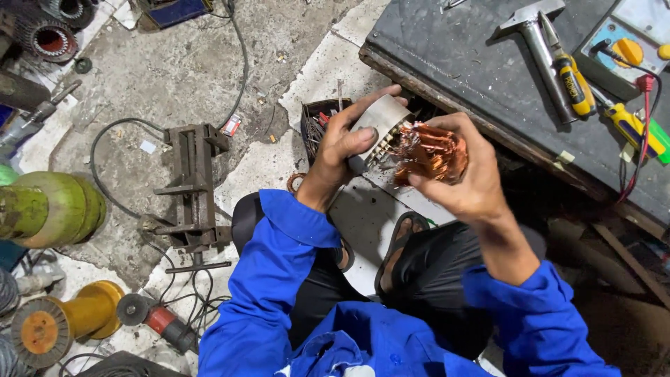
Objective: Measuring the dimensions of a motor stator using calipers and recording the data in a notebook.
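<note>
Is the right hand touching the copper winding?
Touching. The head view shows the right hand wrapped over the copper winding, fingers pressed onto the coils with no gap, while the left hand grips the grey stator.

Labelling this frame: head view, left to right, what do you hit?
Green cylinder → metal vise → left hand on the motor core → copper winding → right hand → hammer → yellow-handled screwdriver

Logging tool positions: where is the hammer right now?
In the head view, the hammer lies upper right on the dark workbench, beside a yellow-handled screwdriver, away from both hands.
</note>
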